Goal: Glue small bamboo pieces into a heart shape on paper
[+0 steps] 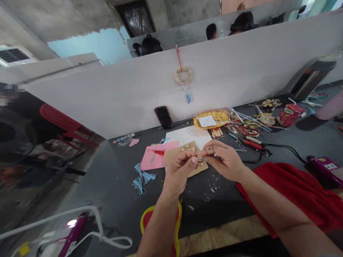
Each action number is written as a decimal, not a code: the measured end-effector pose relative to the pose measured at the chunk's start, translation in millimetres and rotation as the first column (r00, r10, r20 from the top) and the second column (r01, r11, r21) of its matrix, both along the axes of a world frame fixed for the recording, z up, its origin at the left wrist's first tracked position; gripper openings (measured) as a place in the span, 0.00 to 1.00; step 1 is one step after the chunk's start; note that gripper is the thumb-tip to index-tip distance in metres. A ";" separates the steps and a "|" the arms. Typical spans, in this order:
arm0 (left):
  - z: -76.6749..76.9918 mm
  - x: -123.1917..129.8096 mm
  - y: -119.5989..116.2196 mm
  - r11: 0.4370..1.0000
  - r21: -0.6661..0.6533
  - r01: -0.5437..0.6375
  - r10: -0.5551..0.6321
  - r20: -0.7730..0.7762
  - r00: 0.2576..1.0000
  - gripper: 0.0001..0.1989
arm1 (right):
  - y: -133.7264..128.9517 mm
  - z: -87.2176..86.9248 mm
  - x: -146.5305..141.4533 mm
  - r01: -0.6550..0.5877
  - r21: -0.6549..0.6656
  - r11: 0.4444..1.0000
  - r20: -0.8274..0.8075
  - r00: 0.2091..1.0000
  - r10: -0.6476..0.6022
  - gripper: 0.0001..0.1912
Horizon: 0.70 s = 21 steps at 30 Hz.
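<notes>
Lone head-worn view at close range, forward and down over the dark table (pixel 118 192) toward the white partition (pixel 214 76)

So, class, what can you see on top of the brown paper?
Several small pale pieces lie toward the far edge of the brown paper. The left hand and right hand, holding a small beaded cluster, block much of its middle, so anything there is hidden.

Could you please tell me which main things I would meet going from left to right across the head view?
Red plastic chair → blue tassels → left hand → small pale beaded piece → right hand → red cloth.
</notes>
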<state>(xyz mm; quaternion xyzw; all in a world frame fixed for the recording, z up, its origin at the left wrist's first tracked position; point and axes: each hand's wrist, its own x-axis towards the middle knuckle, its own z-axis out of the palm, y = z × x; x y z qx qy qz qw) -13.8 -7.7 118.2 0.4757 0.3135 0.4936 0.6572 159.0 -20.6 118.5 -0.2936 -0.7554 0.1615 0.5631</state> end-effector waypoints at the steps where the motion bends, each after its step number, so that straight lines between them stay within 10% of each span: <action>1: -0.7 -0.3 0.2 1.000 0.001 -0.003 0.003 -0.012 1.000 0.12 | -0.1 0.2 0.5 -0.014 -0.013 1.000 0.009 1.000 0.014 0.06; 21: -0.8 -1.6 -1.7 0.998 0.065 0.016 -0.018 0.016 1.000 0.05 | 2.2 -6.3 -10.0 0.004 0.100 0.995 -0.042 0.999 0.000 0.05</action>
